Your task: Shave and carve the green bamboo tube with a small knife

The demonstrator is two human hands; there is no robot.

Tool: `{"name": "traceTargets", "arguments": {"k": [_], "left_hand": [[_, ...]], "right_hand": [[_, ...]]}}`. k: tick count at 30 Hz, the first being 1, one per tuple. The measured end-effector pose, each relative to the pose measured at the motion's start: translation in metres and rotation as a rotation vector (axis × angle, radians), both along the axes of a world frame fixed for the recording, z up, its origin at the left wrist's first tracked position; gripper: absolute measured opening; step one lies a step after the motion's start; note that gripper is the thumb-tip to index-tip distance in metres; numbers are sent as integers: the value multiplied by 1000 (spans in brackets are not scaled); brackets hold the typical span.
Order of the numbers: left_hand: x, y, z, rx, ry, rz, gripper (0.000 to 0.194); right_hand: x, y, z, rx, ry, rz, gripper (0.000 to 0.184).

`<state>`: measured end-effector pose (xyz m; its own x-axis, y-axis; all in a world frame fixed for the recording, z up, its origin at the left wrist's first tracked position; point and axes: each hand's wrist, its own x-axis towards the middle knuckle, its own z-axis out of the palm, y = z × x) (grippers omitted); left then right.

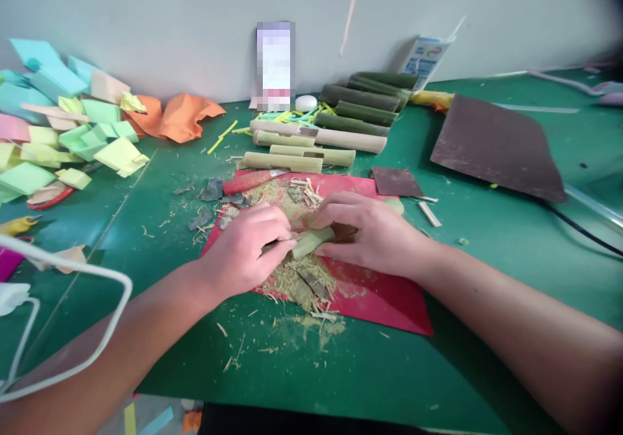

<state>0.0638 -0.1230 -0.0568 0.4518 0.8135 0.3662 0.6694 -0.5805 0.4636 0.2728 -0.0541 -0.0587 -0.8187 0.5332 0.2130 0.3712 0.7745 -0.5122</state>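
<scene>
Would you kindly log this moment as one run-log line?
left hand: pinched at bamboo piece | right hand: gripping its other end | beneath: shavings, red sheet | behind: bamboo tubes

From here, the right hand (370, 235) covers one end of the bamboo piece (311, 243); the left hand (250, 248) mostly hides a thin object (294, 237). The phone's (276, 65) screen is blurred, the carton's (424, 58) print unreadable, the white cable (127, 285) cut off at left

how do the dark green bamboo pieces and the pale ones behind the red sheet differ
The pale bamboo pieces are light-skinned; the dark green bamboo pieces are darker. The pale bamboo pieces lie nearer the red sheet, the dark green bamboo pieces nearer the wall. Both lie lengthwise.
</scene>
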Motion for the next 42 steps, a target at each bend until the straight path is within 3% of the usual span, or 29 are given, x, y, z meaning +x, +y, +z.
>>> {"name": "traceTargets", "arguments": {"k": [6, 13, 16, 20, 25, 30, 42], "left_hand": [[4, 6, -1, -69, -85, 21, 15], [-1, 1, 3, -257, -296, 264, 17], [-2, 0, 5, -371, -326, 316, 21], [-3, 0, 1, -405, -387, 342, 20], [-4, -3, -1, -276, -334, 310, 16], [-4, -5, 4, -67, -215, 161, 7], [-18, -10, 0, 134, 58, -64, 12]], "right_hand": [[-2, 0, 0, -3, -6, -17, 15], [-3, -1, 2, -44, -26, -38, 18], [-3, -1, 2, -47, -38, -66, 22], [-4, -1, 3, -67, -38, -87, 22], [-3, -1, 4, -60, -19, -68, 16], [-2, -2, 3, -53, 10, -52, 16], [0, -1, 1, -16, 18, -37, 16]]}}
